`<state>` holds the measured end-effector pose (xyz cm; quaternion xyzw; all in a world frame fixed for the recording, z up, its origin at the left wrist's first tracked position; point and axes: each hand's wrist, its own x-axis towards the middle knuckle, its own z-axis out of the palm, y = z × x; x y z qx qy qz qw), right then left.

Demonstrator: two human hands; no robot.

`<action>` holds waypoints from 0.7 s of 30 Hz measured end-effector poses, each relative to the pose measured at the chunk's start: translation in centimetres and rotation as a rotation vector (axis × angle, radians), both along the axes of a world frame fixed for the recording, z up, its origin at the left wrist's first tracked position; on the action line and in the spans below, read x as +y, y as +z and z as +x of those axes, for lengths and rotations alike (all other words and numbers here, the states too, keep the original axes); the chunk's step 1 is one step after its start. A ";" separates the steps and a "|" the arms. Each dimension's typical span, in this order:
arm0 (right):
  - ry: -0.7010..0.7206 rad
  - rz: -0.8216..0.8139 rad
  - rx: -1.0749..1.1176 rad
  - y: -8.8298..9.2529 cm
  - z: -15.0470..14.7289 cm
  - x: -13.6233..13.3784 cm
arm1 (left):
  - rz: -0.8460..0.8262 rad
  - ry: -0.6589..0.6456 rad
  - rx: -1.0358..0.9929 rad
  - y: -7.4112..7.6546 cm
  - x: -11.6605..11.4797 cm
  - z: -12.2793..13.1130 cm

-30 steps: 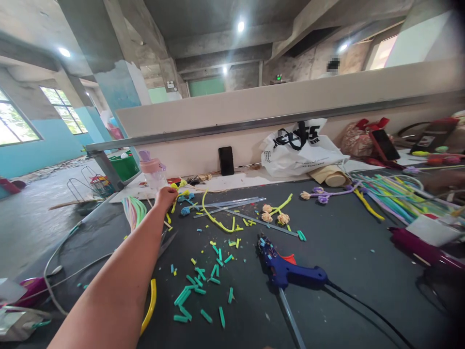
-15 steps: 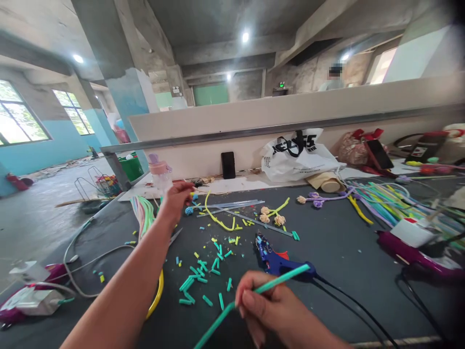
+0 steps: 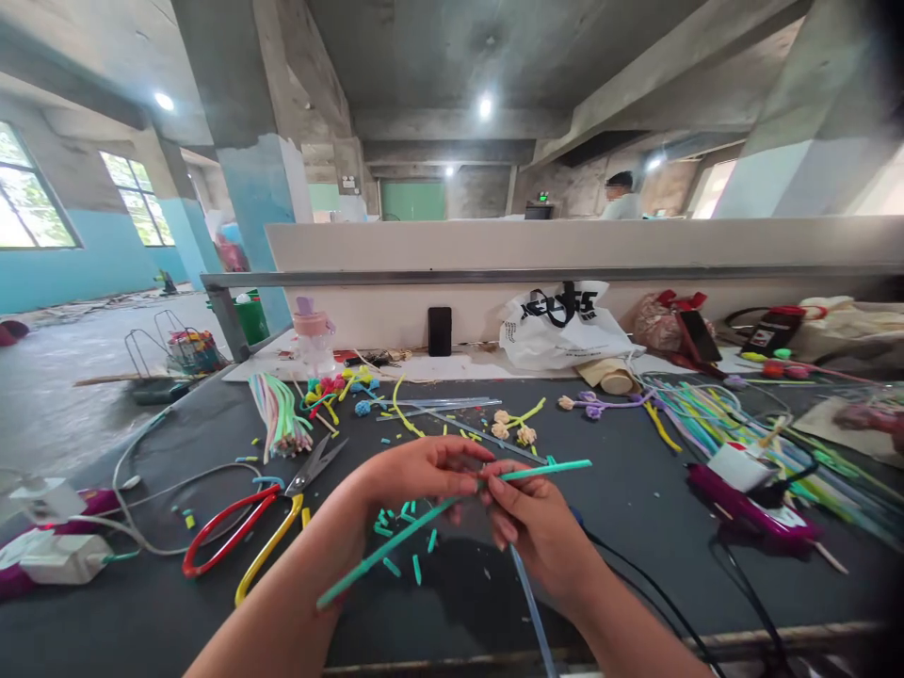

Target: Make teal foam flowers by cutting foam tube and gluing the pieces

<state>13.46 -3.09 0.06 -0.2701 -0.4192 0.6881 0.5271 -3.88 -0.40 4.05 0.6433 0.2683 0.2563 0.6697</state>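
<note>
My left hand [image 3: 430,471] and my right hand [image 3: 533,508] meet fingertip to fingertip above the middle of the dark table. A long green pipe cleaner [image 3: 395,546] runs slanting through their fingers, its upper end past my right hand. Thumb and fingers of both hands are closed on it. From below my right hand a clear stick [image 3: 535,607] points down toward the table's front edge; whether I hold it is hidden. Short green pieces [image 3: 416,569] lie under my hands. Left of my left forearm, scissors [image 3: 291,490] with one red and one yellow handle lie with blades apart.
Bundled pipe cleaners [image 3: 279,424], peach pompom flowers [image 3: 514,428] and clear sticks lie farther back. A phone [image 3: 439,331] leans on the partition [image 3: 395,315], beside a white bag [image 3: 565,330]. Purple power strips [image 3: 749,508] with cables flank both sides. A person [image 3: 621,198] is in the background.
My left hand has come back from the far left of the table to the pipe cleaner, uncovering the scissors. My right hand has risen and moved slightly away from me, covering most of the blue glue gun.
</note>
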 end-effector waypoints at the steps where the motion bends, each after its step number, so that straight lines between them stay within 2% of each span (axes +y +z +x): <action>1: -0.006 -0.001 -0.001 0.0 -0.1 0.0 | -0.030 -0.030 -0.015 -0.2 0.1 -0.4; 5: -0.015 -0.028 0.028 0.5 0.2 0.2 | -0.028 0.014 -0.074 -0.7 0.3 -1.9; 10: -0.111 -0.073 0.172 1.5 1.3 0.8 | -0.078 0.048 -0.273 -0.6 0.1 -3.4; 15: -0.069 -0.128 0.207 1.2 1.6 0.8 | -0.088 0.024 -0.480 -1.2 0.0 -3.1; 17: -0.077 -0.139 0.222 1.3 1.8 0.9 | -0.095 -0.016 -0.489 -1.7 0.2 -2.4; 21: -0.097 -0.132 0.270 1.9 2.5 1.6 | -0.150 -0.153 -0.340 -2.4 0.5 -1.2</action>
